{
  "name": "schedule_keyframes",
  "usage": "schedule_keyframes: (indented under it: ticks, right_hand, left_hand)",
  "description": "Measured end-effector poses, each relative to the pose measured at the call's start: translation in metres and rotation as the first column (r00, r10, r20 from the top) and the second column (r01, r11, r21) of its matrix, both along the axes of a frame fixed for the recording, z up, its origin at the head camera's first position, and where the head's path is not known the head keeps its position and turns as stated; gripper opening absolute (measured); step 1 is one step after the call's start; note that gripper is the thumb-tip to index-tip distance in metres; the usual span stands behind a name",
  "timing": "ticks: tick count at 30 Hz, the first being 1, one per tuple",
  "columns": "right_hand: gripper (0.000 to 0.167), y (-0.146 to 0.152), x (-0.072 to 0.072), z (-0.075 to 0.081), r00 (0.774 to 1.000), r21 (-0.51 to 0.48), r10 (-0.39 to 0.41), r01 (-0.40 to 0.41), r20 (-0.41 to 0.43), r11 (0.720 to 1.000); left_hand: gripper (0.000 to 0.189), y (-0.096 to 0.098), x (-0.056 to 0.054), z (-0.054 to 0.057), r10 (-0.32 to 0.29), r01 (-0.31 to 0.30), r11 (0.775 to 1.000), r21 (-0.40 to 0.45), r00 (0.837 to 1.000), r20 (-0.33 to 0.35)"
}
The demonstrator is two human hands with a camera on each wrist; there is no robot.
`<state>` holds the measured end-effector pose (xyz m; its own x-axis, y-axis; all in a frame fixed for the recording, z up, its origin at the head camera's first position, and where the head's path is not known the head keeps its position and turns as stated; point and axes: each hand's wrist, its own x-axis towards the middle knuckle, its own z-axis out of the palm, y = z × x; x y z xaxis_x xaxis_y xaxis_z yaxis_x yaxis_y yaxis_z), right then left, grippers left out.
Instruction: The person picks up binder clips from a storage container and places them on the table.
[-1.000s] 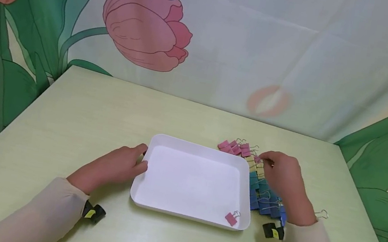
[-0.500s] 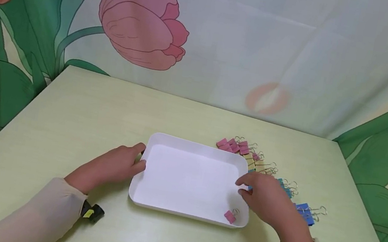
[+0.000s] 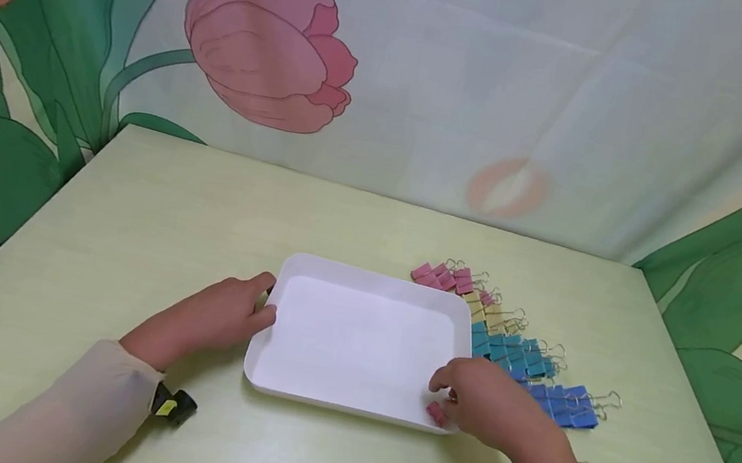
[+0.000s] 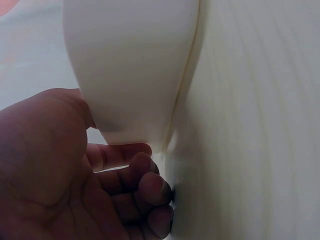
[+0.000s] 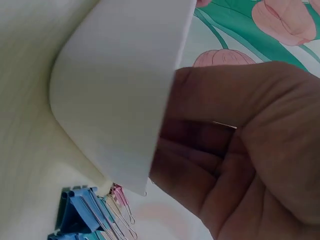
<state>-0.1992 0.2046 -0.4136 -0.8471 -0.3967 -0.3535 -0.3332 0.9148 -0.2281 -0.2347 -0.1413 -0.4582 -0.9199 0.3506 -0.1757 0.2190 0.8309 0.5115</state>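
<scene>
A white rectangular tray [image 3: 347, 340] lies on the table. My left hand [image 3: 222, 313] grips its left end, thumb over the rim and fingers outside the wall; in the left wrist view the fingertips [image 4: 155, 187] curl close to the table. At the tray's front right corner, my right hand [image 3: 493, 402] reaches over the rim and pinches a small pink binder clip [image 3: 436, 413]. A thin wire [image 5: 225, 124] shows among the fingers in the right wrist view, while the tray wall [image 5: 112, 95] hides the clip's body there.
Beside the tray's right edge lie several binder clips in colour groups: pink clips [image 3: 443, 277], yellow clips [image 3: 496, 317], teal clips [image 3: 514, 352] and blue clips [image 3: 564, 404]. A printed flower cloth [image 3: 420, 95] hangs behind the table [image 3: 217, 200].
My right hand has left a pink binder clip by the pink and yellow groups, then moved left and down to the clip inside the tray. The left hand has kept its hold on the tray.
</scene>
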Motion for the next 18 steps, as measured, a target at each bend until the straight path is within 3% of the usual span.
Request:
schedule_keyframes:
  ticks: [6, 12, 18]
  right_hand:
    - [0.010, -0.0021, -0.0015, -0.0025, 0.998, 0.004, 0.067, -0.067, 0.008, 0.998]
    - [0.015, 0.0005, -0.0001, -0.0003, 0.979, -0.029, 0.188, -0.191, -0.084, 0.981]
    - [0.013, 0.0005, 0.0014, 0.0047, 0.964, -0.086, 0.209, -0.225, -0.164, 0.970]
  left_hand:
    - [0.045, -0.0003, -0.0026, 0.0003, 0.002, -0.002, 1.000, 0.004, 1.000, 0.005]
    - [0.044, -0.0012, -0.0030, -0.0024, -0.003, 0.003, 1.000, 0.014, 1.000, 0.013]
    - [0.048, -0.0008, -0.0020, -0.0026, 0.007, -0.008, 1.000, 0.005, 1.000, 0.021]
